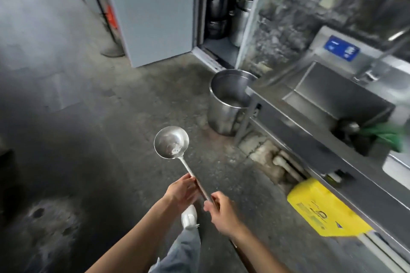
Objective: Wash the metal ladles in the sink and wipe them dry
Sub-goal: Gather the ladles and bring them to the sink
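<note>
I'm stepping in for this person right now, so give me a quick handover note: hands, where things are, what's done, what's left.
Left hand: touching the ladle handle midway.
Right hand: shut on the handle's end.
Ladle is held out over the floor, bowl up, apart from the sink on the right.
A large steel pot stands on the floor by the sink's corner; something green lies in the basin.
Done: cannot tell whether it's been washed.
Left: possibly washing, then wiping dry.

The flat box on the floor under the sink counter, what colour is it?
Bright yellow with dark printing; the box shows clearly in the head view.
</note>
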Demonstrator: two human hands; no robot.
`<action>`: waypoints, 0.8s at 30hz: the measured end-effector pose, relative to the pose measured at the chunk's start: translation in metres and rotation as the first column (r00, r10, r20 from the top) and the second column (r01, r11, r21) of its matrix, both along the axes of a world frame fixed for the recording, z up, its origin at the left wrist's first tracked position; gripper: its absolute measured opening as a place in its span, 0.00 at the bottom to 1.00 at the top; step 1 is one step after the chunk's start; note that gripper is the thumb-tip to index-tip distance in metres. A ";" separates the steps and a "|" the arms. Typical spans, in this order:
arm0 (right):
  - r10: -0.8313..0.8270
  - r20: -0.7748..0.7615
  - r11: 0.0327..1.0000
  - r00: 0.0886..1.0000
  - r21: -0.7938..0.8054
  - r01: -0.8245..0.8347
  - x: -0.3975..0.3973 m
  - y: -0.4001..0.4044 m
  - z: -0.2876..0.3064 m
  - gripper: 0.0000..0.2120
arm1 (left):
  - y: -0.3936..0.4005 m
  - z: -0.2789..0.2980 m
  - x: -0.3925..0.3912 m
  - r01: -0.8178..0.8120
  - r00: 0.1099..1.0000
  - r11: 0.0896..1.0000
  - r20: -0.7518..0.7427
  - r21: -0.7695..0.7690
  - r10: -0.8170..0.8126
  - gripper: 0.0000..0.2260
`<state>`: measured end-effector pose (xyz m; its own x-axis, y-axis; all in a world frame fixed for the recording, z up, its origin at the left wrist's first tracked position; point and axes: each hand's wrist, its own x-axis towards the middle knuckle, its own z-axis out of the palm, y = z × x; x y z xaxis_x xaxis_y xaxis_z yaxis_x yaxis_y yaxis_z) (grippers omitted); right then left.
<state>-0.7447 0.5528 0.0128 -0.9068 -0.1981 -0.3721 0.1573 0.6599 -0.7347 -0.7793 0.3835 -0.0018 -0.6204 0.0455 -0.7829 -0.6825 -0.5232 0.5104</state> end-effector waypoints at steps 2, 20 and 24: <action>-0.058 0.008 0.998 0.998 -0.005 0.058 -0.025 0.017 -0.004 0.11 | 0.020 0.002 -0.034 0.053 0.999 0.998 0.010 -0.020 -0.053 0.13; -0.530 0.117 0.793 0.840 -0.280 0.540 -0.246 0.140 0.037 0.04 | 0.189 0.041 -0.327 0.404 0.913 0.914 -0.068 0.026 -0.402 0.16; -0.605 0.085 0.749 0.792 -0.276 0.602 -0.284 0.171 0.042 0.04 | 0.229 0.046 -0.372 0.480 0.877 0.877 -0.039 0.014 -0.479 0.13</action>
<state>-1.0287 0.7239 0.0544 -0.8757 0.2998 -0.3785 0.4460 0.2016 -0.8721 -1.1517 0.6127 0.0439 -0.5438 0.3615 -0.7573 -0.8354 -0.1475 0.5295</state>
